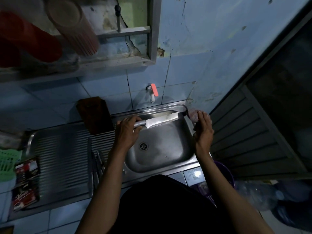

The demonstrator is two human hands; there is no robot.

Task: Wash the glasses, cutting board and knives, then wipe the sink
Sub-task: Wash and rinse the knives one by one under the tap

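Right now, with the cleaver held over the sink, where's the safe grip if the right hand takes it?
The metal handle of the cleaver, where the left hand grips it. The blade runs right over the sink, so the right hand should probably cross to the handle end, not close on the blade.

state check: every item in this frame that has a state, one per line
left hand: grips the cleaver handle
cleaver: held level over the basin, blade toward the right
right hand: touches the sponge, grip unclear
sponge: on the sink's right rim
tap: no stream visible
sink: basin holds no dishes, drain uncovered
cutting board: upright against the wall
knives: lying on the drainboard
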